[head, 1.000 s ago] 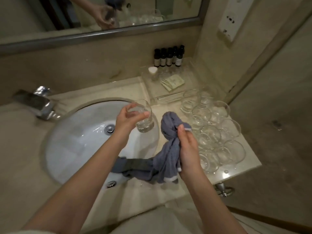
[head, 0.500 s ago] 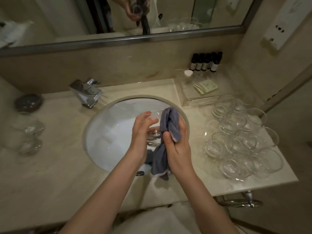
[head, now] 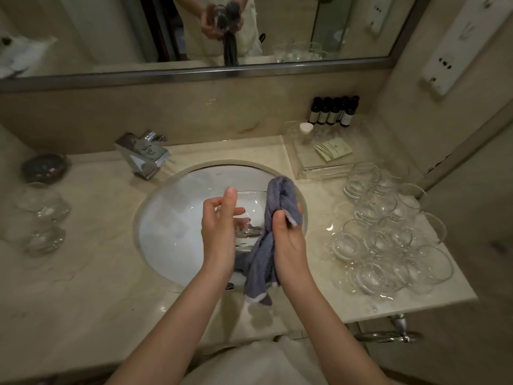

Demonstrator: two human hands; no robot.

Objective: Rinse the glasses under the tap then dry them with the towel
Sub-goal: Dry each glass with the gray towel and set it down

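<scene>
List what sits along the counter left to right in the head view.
Dark dish → tap → left hand holding glass → towel in right hand → clear tray → cluster of glasses.

Glass (head: pixel 247 218) partly hidden behind left hand (head: pixel 219 232) and towel (head: pixel 273 232); forearms cut off by bottom edge.

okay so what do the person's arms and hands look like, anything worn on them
Both forearms are bare up to the frame's bottom edge, no sleeves showing. The left hand and right hand have no gloves, and no rings, watch or bracelets are visible. Nails look short and unpainted.
</scene>
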